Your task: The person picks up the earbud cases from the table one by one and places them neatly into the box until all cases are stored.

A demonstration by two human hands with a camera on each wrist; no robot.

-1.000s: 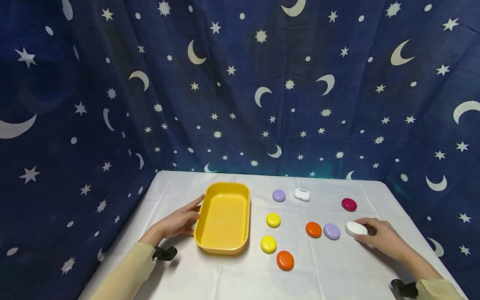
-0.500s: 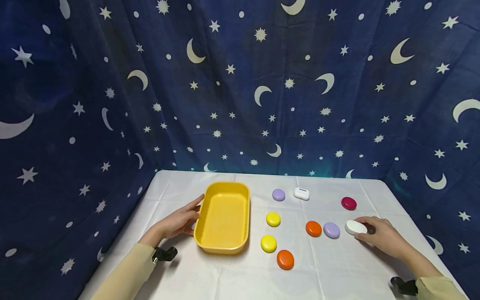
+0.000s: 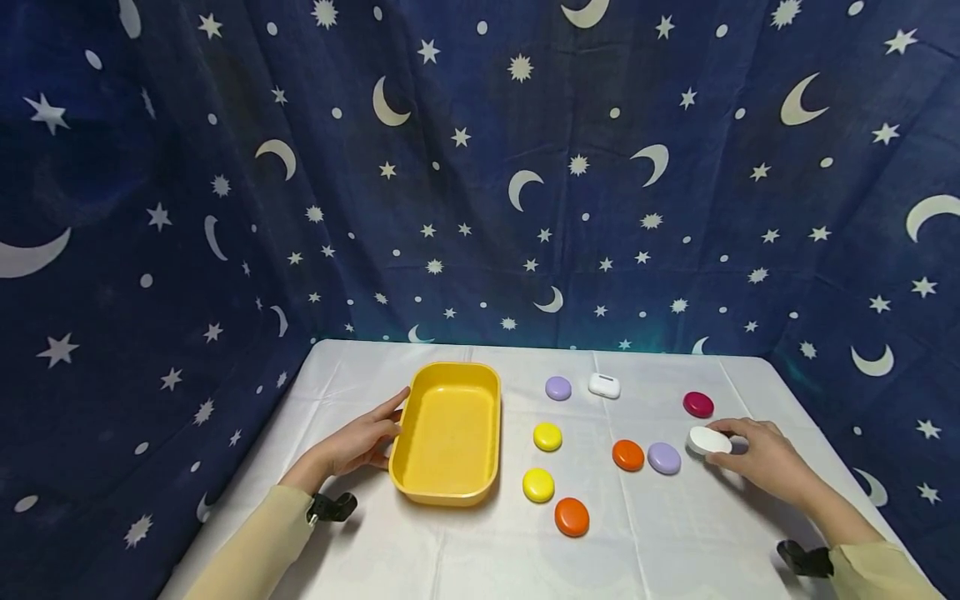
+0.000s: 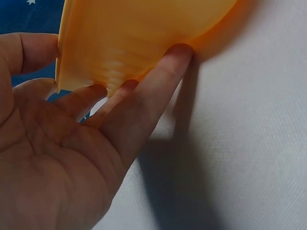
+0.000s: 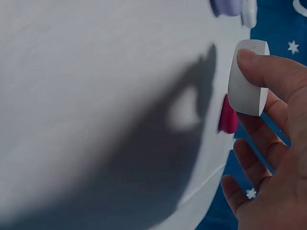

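Observation:
My left hand [image 3: 362, 437] touches the left side of an oblong yellow tray [image 3: 493, 454], its fingers outside the wall. In the left wrist view, several fingertips press the outer side of the tray [image 4: 129, 33], at the rim and low down near the cloth. At the right of the table my right hand [image 3: 772, 458] pinches a smooth white oval piece [image 3: 707, 441]. The right wrist view has the thumb on the face of the white piece [image 5: 247, 91] and fingers behind it; the other fingers are loosely bent. A purple disc [image 3: 663, 457] lies just left of it.
Between tray and right hand lie rounded discs: orange [image 3: 627, 455], yellow [image 3: 547, 437], another yellow [image 3: 538, 484], orange-red [image 3: 572, 517], and purple [image 3: 558, 387]. A small white case [image 3: 604, 386] and a crimson disc [image 3: 698, 405] are farther back. A starry blue curtain [image 3: 480, 192] surrounds the table.
My right hand has moved slightly up and left with the white piece. The left hand and tray stay where they were.

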